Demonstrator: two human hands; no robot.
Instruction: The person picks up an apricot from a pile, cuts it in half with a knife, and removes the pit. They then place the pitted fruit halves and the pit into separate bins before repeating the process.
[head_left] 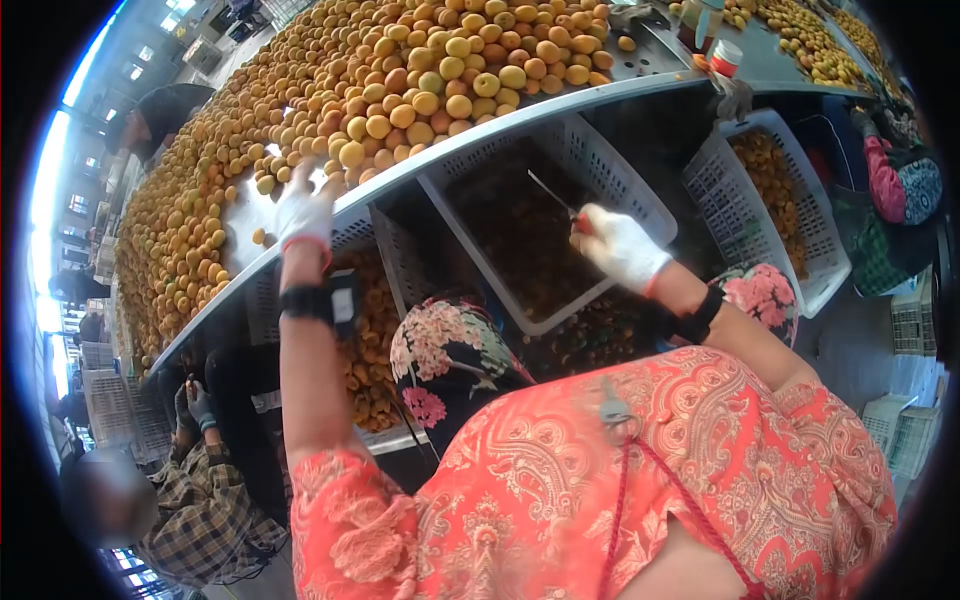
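My left hand [303, 212], in a white glove, reaches over the metal table edge to the near side of a large pile of apricots [440, 75]. Its fingers are stretched out and a little blurred, close to the nearest fruit. My right hand [622, 245], also gloved in white, is closed around the reddish handle of a small knife [551, 192]. The blade points up and to the left, above a white plastic crate [458, 232] with dark contents. That crate is below the table edge, in front of my knees.
Halved apricots fill a crate [368, 370] below my left arm and another white crate [735, 215] at right. A jar with a red label [725, 60] stands on the table. People sit at left, in a checked shirt [205, 510], and at right, in a pink sleeve [885, 180].
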